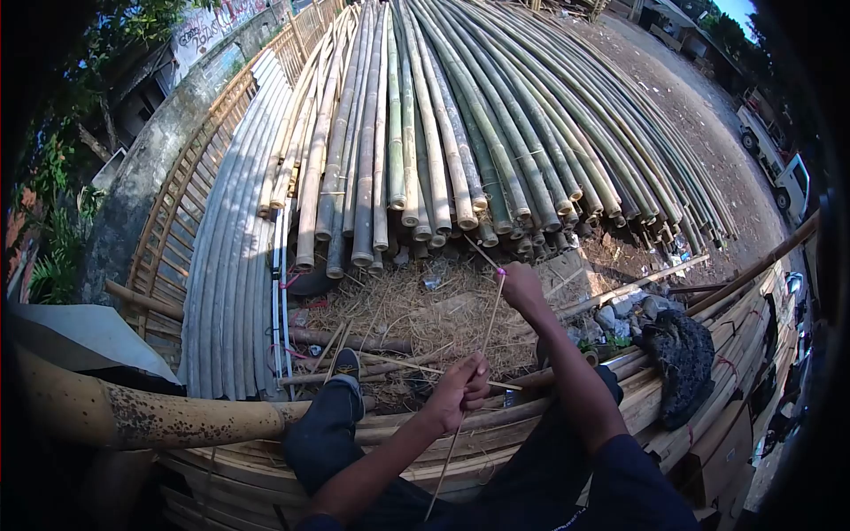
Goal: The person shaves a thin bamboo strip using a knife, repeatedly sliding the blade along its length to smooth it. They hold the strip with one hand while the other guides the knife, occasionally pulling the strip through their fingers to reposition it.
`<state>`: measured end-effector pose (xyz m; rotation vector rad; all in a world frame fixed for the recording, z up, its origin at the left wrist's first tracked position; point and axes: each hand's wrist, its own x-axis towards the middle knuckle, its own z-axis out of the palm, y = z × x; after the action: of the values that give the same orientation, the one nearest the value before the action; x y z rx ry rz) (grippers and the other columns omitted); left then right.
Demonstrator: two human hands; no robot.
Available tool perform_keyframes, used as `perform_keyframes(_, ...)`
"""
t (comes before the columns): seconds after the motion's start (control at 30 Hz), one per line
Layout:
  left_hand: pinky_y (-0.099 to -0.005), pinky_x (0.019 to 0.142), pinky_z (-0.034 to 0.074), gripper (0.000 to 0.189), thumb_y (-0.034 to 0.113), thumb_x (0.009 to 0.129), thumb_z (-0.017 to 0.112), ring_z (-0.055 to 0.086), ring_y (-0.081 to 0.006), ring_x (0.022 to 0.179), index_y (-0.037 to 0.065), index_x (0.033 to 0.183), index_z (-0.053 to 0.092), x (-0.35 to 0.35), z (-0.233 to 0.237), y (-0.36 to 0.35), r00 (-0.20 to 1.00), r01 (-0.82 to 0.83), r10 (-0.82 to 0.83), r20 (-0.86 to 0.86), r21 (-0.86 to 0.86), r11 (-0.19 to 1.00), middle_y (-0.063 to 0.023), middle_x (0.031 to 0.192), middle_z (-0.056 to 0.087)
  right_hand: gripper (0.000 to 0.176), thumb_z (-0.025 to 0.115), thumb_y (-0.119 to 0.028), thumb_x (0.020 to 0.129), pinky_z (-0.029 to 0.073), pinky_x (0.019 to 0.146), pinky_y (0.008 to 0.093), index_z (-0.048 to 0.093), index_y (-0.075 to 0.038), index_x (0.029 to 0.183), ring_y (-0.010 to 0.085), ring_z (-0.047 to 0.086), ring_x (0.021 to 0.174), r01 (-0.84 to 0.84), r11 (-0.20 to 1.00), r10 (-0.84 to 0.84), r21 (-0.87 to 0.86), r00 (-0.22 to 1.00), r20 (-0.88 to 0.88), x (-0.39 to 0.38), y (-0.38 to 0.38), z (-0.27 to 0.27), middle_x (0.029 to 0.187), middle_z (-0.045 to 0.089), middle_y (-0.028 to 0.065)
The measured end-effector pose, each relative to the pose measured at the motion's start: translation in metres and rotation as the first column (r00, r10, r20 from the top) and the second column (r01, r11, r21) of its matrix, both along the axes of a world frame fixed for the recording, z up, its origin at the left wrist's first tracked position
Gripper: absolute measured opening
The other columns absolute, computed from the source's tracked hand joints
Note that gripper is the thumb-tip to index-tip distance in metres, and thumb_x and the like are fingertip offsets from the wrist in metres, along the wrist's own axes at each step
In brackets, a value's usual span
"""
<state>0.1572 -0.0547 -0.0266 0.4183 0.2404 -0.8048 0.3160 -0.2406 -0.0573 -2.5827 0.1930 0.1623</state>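
Note:
A thin bamboo strip (492, 320) runs between my two hands. My left hand (459, 389) is closed round it in front of my lap, and its lower end trails down past my wrist over my legs. Farther forward and to the right, my right hand (521, 288) is closed on something at the strip's upper part, beside a small pink spot. A short light stick (481, 254) points up and left from that hand. Another thin strip (416, 366) lies crosswise behind my left hand.
Long bamboo poles (407, 133) are stacked ahead. Corrugated sheets (230, 257) and a bamboo fence (173, 239) stand at left. A thick bamboo pole (177, 414) lies at lower left. Split bamboo (655, 398) and a dark cloth (677, 363) are at right, with a vehicle (779, 159) beyond.

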Motion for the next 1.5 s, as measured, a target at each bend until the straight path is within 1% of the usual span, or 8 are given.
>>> perform_keyframes(0.23,-0.018,0.042,0.023,0.025,0.03,0.097,0.044,0.026,-0.0046,0.045,0.006,0.097,0.049,0.025,-0.018,0.012,1.0,0.023,-0.023,0.003,0.0,1.0,0.0049,0.059,0.032,0.031,0.056,-0.029,0.078,0.043,0.056,0.046,0.061,0.001,0.069,0.0404,0.058,0.062,-0.063,0.93,-0.006,0.361,0.983,0.185,0.0,-0.012,0.021,0.063,0.059,0.0215)
perform_keyframes(0.37,-0.0195,0.045,0.028,0.021,0.027,0.096,0.048,0.031,-0.0048,0.048,0.007,0.095,0.051,0.038,-0.02,0.03,0.997,-0.063,0.064,-0.044,0.033,0.997,0.0036,0.064,0.039,0.029,0.059,-0.029,0.075,0.043,0.057,0.0492,0.06,-0.002,0.064,0.0397,0.056,0.06,-0.549,0.836,0.538,-0.007,0.815,0.215,-0.018,0.016,0.018,0.061,0.056,0.0213)
perform_keyframes(0.67,-0.0184,0.04,0.021,0.013,0.02,0.097,0.047,0.026,-0.0033,0.044,0.008,0.093,0.05,0.024,-0.025,0.012,0.982,-0.19,0.18,0.061,0.295,0.936,0.0038,0.061,0.039,0.025,0.057,-0.026,0.074,0.045,0.06,0.0484,0.06,-0.004,0.062,0.0396,0.056,0.06,-0.778,0.627,0.77,-0.028,0.615,0.17,-0.034,0.035,0.016,0.058,0.055,0.0188)
perform_keyframes(0.83,-0.0181,0.039,0.021,0.016,0.022,0.097,0.045,0.026,-0.0029,0.044,0.008,0.091,0.049,-0.005,0.002,-0.005,0.99,-0.103,0.07,0.122,0.294,0.95,0.0045,0.061,0.037,0.033,0.054,-0.03,0.079,0.049,0.064,0.0476,0.066,-0.001,0.069,0.0394,0.062,0.07,-0.034,0.975,0.058,-0.22,0.993,0.103,0.01,-0.028,-0.003,0.067,0.061,0.0225)
perform_keyframes(0.97,-0.0178,0.039,0.02,0.02,0.025,0.099,0.041,0.023,-0.0029,0.044,0.009,0.087,0.046,0.008,-0.002,0.002,1.0,-0.018,0.018,-0.003,0.031,0.999,0.0054,0.059,0.031,0.039,0.055,-0.029,0.08,0.038,0.051,0.0445,0.054,0.004,0.061,0.0355,0.048,0.049,0.038,0.939,-0.106,0.341,0.978,0.182,0.01,-0.047,-0.003,0.056,0.055,0.0193)
perform_keyframes(1.17,-0.0176,0.039,0.018,0.022,0.027,0.099,0.041,0.022,-0.003,0.043,0.01,0.086,0.045,0.034,-0.012,0.021,0.998,-0.057,0.058,0.009,-0.117,0.992,0.006,0.057,0.028,0.028,0.058,-0.027,0.073,0.041,0.054,0.0467,0.056,-0.002,0.061,0.0369,0.052,0.053,-0.601,0.799,0.576,0.008,0.77,0.273,-0.02,0.017,0.022,0.056,0.053,0.0187)
perform_keyframes(1.3,-0.0181,0.039,0.017,0.019,0.025,0.097,0.046,0.023,-0.0026,0.044,0.009,0.087,0.047,0.021,-0.011,0.01,0.97,-0.241,0.226,0.085,0.247,0.939,0.006,0.057,0.028,0.025,0.058,-0.026,0.072,0.045,0.059,0.0481,0.058,-0.005,0.059,0.0375,0.058,0.061,-0.732,0.666,0.745,-0.144,0.649,0.153,-0.041,0.041,0.028,0.062,0.057,0.0186)
perform_keyframes(1.5,-0.0186,0.038,0.017,0.018,0.024,0.097,0.047,0.023,-0.0025,0.044,0.007,0.09,0.048,-0.01,0.01,-0.009,0.988,-0.093,0.043,0.151,0.341,0.935,0.0049,0.057,0.028,0.033,0.056,-0.032,0.08,0.051,0.066,0.0469,0.068,-0.001,0.078,0.0373,0.065,0.075,0.138,0.957,-0.125,-0.256,0.99,0.068,0.009,-0.04,0.001,0.077,0.066,0.0193)
